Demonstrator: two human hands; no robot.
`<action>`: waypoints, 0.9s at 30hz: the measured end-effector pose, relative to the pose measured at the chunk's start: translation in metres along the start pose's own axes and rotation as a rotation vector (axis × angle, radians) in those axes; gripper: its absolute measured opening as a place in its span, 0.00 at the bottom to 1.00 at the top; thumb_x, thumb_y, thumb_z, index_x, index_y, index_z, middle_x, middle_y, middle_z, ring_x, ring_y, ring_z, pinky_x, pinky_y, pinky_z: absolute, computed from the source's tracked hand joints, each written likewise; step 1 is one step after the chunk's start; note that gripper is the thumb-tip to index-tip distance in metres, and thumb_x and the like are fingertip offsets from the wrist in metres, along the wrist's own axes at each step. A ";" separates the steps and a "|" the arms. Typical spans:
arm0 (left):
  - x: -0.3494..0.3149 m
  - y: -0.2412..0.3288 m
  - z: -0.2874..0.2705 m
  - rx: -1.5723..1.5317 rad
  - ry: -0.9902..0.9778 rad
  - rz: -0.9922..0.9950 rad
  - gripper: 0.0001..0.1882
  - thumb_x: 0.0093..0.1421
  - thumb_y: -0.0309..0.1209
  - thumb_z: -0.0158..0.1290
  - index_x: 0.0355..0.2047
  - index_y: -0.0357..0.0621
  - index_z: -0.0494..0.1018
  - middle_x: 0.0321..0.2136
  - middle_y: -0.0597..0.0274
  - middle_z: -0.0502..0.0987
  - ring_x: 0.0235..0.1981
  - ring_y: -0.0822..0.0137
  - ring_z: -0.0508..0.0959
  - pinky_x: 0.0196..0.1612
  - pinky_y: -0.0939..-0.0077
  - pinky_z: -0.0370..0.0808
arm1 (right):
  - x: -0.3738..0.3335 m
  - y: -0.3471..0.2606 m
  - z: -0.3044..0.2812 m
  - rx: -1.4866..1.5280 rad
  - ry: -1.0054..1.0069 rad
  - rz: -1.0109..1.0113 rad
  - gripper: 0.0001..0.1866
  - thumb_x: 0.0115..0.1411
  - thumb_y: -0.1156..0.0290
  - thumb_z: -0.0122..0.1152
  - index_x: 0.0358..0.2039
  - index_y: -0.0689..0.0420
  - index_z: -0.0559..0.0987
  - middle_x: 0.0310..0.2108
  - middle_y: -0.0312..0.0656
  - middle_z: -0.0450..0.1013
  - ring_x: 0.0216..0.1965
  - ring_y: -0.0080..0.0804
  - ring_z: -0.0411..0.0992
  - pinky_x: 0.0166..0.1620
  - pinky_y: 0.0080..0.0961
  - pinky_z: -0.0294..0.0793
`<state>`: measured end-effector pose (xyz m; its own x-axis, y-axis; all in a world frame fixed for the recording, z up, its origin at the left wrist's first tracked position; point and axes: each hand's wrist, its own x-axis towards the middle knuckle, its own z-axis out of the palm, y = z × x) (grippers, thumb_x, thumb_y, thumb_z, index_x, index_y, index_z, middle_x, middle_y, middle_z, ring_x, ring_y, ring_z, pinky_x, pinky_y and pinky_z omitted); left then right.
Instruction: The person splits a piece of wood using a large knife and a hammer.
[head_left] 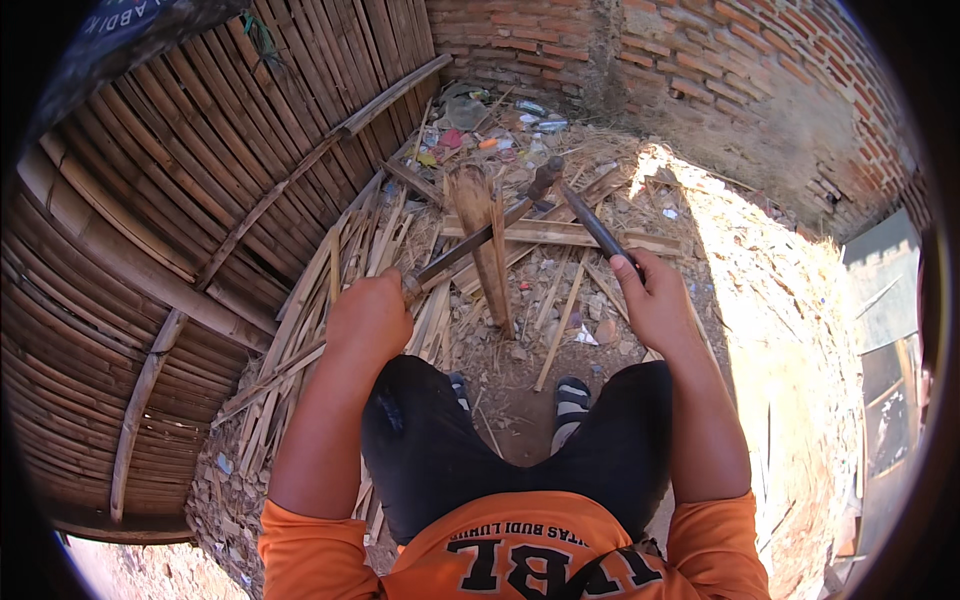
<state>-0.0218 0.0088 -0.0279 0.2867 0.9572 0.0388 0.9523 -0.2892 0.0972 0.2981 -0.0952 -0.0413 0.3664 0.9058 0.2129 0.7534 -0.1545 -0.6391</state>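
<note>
My left hand (368, 322) is closed round the handle of a long machete (445, 262), whose dark blade slants up to the right. That blade sits across an upright piece of wood (480, 245), apparently in a split that parts a thin strip from its right side. My right hand (656, 302) grips the dark handle of a hammer (592, 222). The hammer's head (547, 177) is close to the blade's far end, beyond the wood; I cannot tell whether they touch. The wood's lower end stands on the ground between my feet.
Split wood strips (430, 325) lie heaped at the left, and a plank (570, 233) lies behind the upright piece. Litter (455, 140) is scattered near the brick wall (690, 60). A bamboo wall (190, 180) flanks the left; sunlit rubble (780, 300) covers the right.
</note>
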 end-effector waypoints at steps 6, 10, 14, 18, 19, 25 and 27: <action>0.000 0.003 -0.001 -0.003 -0.008 -0.014 0.12 0.56 0.29 0.57 0.41 0.40 0.76 0.34 0.42 0.82 0.39 0.42 0.83 0.43 0.49 0.80 | 0.003 -0.016 0.004 0.239 0.267 -0.159 0.21 0.72 0.52 0.52 0.42 0.61 0.77 0.22 0.48 0.74 0.24 0.40 0.75 0.30 0.33 0.69; -0.002 0.013 -0.004 -0.018 0.005 0.005 0.13 0.56 0.30 0.58 0.41 0.40 0.76 0.34 0.43 0.82 0.39 0.42 0.83 0.44 0.49 0.80 | -0.002 -0.003 0.015 0.104 0.018 -0.026 0.20 0.73 0.53 0.52 0.42 0.61 0.77 0.21 0.48 0.74 0.26 0.43 0.77 0.30 0.36 0.71; -0.002 0.009 0.002 -0.008 0.011 -0.012 0.13 0.57 0.30 0.58 0.42 0.41 0.77 0.35 0.43 0.83 0.40 0.42 0.83 0.44 0.49 0.80 | 0.004 -0.012 -0.003 0.160 0.143 -0.061 0.21 0.72 0.53 0.53 0.42 0.62 0.77 0.21 0.45 0.74 0.23 0.35 0.74 0.30 0.34 0.70; -0.001 0.008 0.005 -0.003 0.004 -0.004 0.13 0.57 0.29 0.57 0.43 0.42 0.77 0.35 0.44 0.83 0.39 0.43 0.83 0.43 0.49 0.80 | 0.004 -0.013 0.008 0.253 0.273 -0.162 0.20 0.73 0.53 0.52 0.43 0.61 0.77 0.21 0.47 0.72 0.23 0.36 0.72 0.30 0.33 0.70; 0.000 0.010 0.005 -0.004 -0.004 0.000 0.13 0.57 0.29 0.57 0.43 0.42 0.77 0.35 0.44 0.83 0.39 0.43 0.83 0.43 0.49 0.80 | 0.003 -0.008 0.015 0.241 0.281 -0.186 0.20 0.73 0.53 0.52 0.43 0.61 0.76 0.21 0.47 0.72 0.23 0.38 0.73 0.30 0.33 0.70; -0.004 0.012 0.001 0.023 -0.038 -0.002 0.13 0.57 0.29 0.57 0.43 0.42 0.77 0.35 0.44 0.83 0.39 0.43 0.83 0.43 0.49 0.80 | 0.008 -0.006 -0.002 0.052 0.081 -0.014 0.21 0.73 0.52 0.51 0.45 0.60 0.77 0.22 0.50 0.73 0.24 0.44 0.74 0.30 0.35 0.69; -0.002 0.011 0.003 0.022 -0.013 -0.012 0.13 0.57 0.29 0.58 0.43 0.42 0.77 0.35 0.44 0.83 0.39 0.43 0.83 0.43 0.50 0.80 | 0.010 -0.010 -0.008 0.231 0.249 -0.058 0.21 0.73 0.52 0.52 0.44 0.60 0.76 0.22 0.49 0.73 0.24 0.43 0.74 0.29 0.34 0.69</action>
<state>-0.0115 0.0040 -0.0302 0.2760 0.9608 0.0250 0.9579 -0.2771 0.0754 0.2986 -0.0879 -0.0271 0.4696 0.7822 0.4094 0.6437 0.0141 -0.7652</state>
